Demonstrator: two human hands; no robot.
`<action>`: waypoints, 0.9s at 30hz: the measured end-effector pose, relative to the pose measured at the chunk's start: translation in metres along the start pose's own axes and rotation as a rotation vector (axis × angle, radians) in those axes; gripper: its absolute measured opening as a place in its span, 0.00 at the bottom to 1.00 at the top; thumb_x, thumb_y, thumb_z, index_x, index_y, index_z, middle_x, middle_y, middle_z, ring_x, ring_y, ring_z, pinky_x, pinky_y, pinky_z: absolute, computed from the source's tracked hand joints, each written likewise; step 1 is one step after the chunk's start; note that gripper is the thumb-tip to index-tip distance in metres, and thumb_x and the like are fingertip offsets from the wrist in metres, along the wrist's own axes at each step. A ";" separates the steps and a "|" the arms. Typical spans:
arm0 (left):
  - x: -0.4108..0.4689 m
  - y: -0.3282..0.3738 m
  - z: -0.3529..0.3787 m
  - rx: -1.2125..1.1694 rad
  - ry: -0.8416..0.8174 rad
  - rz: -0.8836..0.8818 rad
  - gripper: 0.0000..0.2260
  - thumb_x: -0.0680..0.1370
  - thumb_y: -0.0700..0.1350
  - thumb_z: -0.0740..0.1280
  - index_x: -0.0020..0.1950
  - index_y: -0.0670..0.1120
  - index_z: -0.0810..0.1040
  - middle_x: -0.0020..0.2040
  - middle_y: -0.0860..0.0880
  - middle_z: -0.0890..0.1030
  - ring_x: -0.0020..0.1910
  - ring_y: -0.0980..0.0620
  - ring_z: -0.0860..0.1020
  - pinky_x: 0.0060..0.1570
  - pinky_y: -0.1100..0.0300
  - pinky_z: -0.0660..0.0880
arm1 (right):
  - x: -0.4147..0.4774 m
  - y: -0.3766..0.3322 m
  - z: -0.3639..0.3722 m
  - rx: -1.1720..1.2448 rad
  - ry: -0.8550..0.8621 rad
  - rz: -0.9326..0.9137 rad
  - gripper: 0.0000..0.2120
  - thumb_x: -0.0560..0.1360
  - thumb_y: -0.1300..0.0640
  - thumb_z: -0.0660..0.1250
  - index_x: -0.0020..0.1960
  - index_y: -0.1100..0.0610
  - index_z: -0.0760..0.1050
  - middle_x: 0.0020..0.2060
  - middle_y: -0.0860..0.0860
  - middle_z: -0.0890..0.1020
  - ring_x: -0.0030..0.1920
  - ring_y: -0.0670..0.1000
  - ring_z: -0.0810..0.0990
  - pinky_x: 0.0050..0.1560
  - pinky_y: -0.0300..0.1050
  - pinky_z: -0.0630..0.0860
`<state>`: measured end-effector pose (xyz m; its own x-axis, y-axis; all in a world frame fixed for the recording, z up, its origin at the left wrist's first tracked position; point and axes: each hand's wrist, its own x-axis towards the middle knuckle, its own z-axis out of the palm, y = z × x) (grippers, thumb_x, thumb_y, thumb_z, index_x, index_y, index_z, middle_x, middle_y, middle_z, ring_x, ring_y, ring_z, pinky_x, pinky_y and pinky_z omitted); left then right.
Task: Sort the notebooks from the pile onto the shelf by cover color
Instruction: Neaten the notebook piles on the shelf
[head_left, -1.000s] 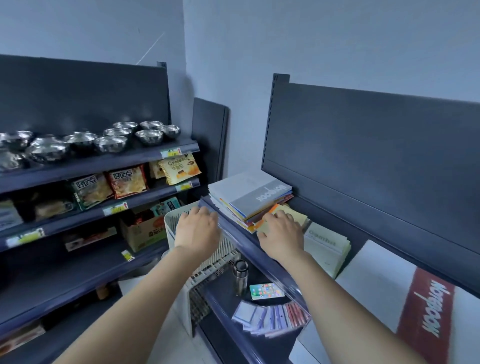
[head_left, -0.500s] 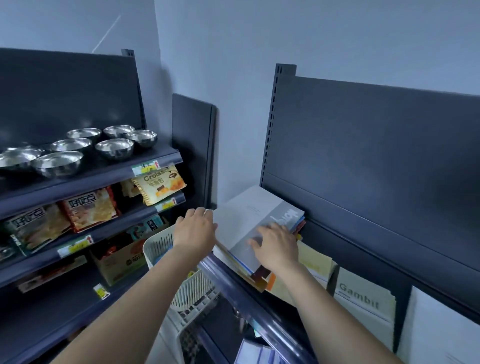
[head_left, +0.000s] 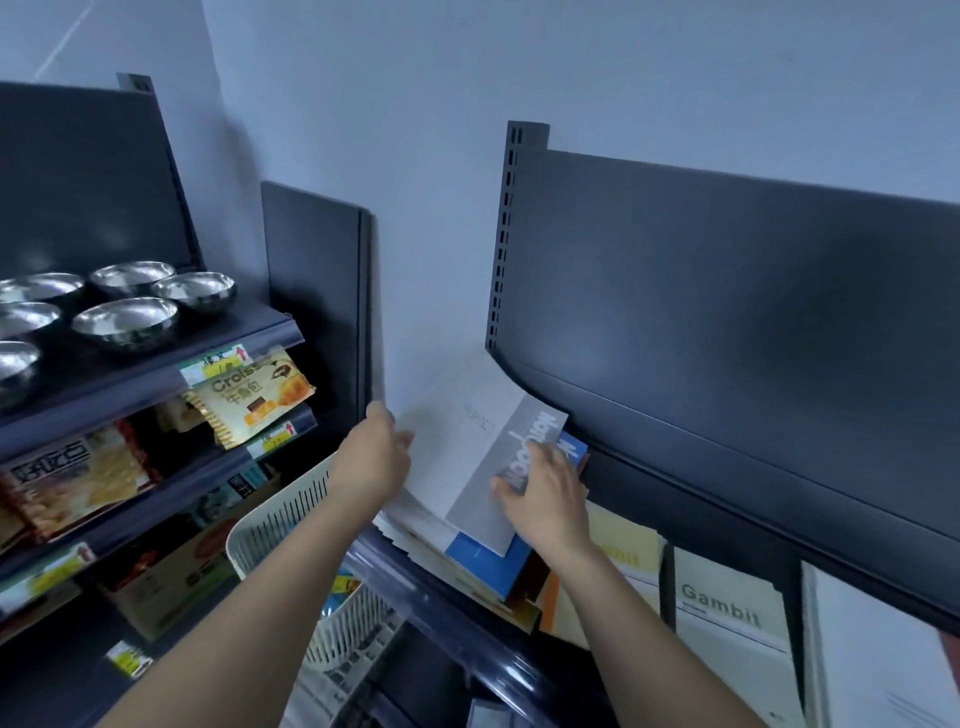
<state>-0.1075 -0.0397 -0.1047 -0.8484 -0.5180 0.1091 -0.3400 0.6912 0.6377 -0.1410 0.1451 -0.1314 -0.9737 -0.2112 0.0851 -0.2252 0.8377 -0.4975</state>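
A pile of notebooks (head_left: 470, 561) lies on the dark shelf (head_left: 467, 618) at its left end. On top is a white-and-grey notebook (head_left: 467, 441), tilted up off the pile. My left hand (head_left: 371, 457) grips its left edge. My right hand (head_left: 548, 499) rests flat on its grey band, fingers spread. Under it shows a blue notebook (head_left: 485, 564). To the right on the shelf lie a yellow notebook (head_left: 623, 551), a pale "Gambit" notebook (head_left: 727, 618) and a white one (head_left: 872, 654).
A cream plastic basket (head_left: 280, 525) stands below the pile. On the left, another shelf unit holds steel bowls (head_left: 124, 322) and snack packets (head_left: 254, 395). The dark back panel (head_left: 727, 322) rises behind the notebooks.
The view has moved closer and upward. Both hands have shifted onto the top white-and-grey notebook, which has tipped up and slid back toward the wall.
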 end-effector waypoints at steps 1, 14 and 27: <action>-0.001 0.000 -0.001 -0.097 0.006 0.013 0.08 0.81 0.44 0.61 0.54 0.41 0.67 0.44 0.45 0.77 0.37 0.48 0.74 0.29 0.57 0.66 | 0.000 -0.002 0.001 0.063 0.030 0.059 0.35 0.77 0.44 0.63 0.77 0.58 0.56 0.74 0.55 0.63 0.74 0.55 0.60 0.69 0.49 0.63; -0.006 -0.006 0.002 -0.384 -0.008 0.102 0.13 0.82 0.51 0.57 0.49 0.43 0.76 0.44 0.49 0.79 0.44 0.49 0.76 0.45 0.53 0.72 | -0.013 -0.002 -0.021 0.995 0.358 0.342 0.05 0.80 0.58 0.60 0.52 0.50 0.73 0.46 0.49 0.80 0.47 0.50 0.80 0.41 0.45 0.78; 0.004 -0.016 0.006 0.152 -0.123 0.070 0.19 0.75 0.54 0.69 0.59 0.44 0.72 0.51 0.46 0.79 0.46 0.46 0.78 0.44 0.52 0.78 | -0.047 0.012 -0.041 0.748 0.680 0.330 0.11 0.81 0.59 0.59 0.60 0.51 0.74 0.47 0.46 0.81 0.47 0.46 0.79 0.38 0.37 0.72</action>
<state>-0.1074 -0.0500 -0.1190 -0.9120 -0.4071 0.0494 -0.3280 0.7964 0.5080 -0.0996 0.1856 -0.1057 -0.8493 0.4891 0.1988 -0.0935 0.2312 -0.9684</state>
